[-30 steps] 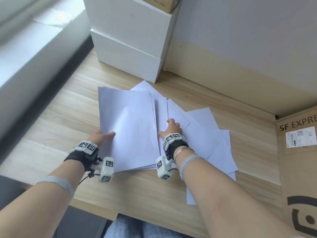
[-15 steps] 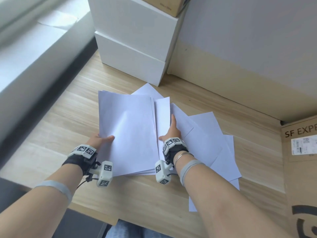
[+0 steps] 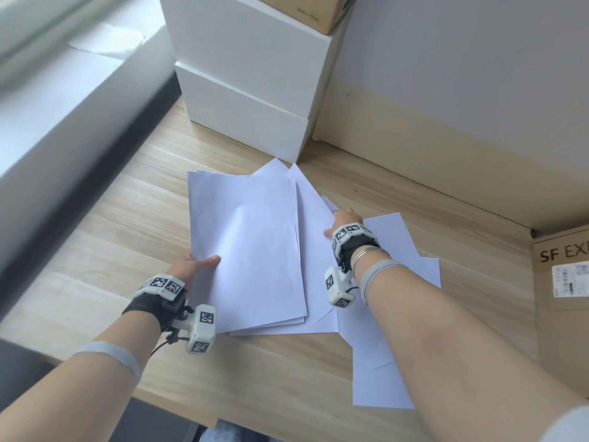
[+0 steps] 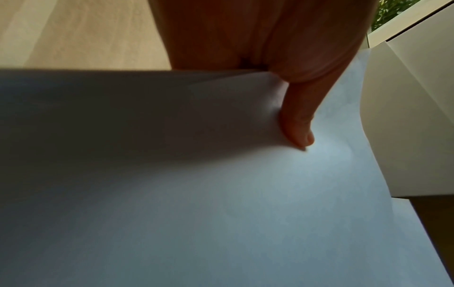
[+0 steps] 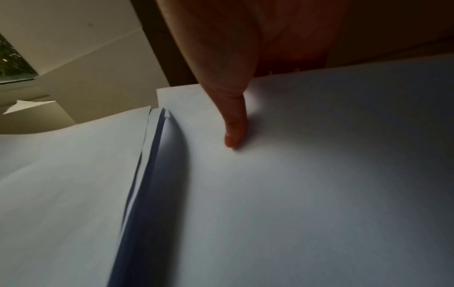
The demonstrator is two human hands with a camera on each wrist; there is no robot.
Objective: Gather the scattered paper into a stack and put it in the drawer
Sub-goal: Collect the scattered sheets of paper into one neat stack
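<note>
Several white paper sheets lie fanned over the wooden desk (image 3: 105,218). My left hand (image 3: 194,269) pinches the left edge of the gathered paper stack (image 3: 251,250), thumb on top and fingers hidden beneath; the left wrist view shows that thumb (image 4: 298,134) pressing the stack (image 4: 245,194). My right hand (image 3: 342,221) grips the right edge of a sheet (image 3: 314,218) beside the stack, thumb on top, with its thumb (image 5: 234,134) on the paper (image 5: 307,174) in the right wrist view. Loose sheets (image 3: 392,237) lie under my right forearm, down to the desk's front edge.
Two stacked white boxes (image 3: 251,90) stand at the back of the desk with a brown carton (image 3: 315,11) on top. A cardboard SF Express box (image 3: 564,298) stands at the right. A pale wall panel (image 3: 430,161) closes the back; a windowsill (image 3: 63,90) runs along the left.
My right hand has moved right and away across the sheets and now grips a sheet's edge. The left hand keeps its hold on the stack. The camera has shifted slightly.
</note>
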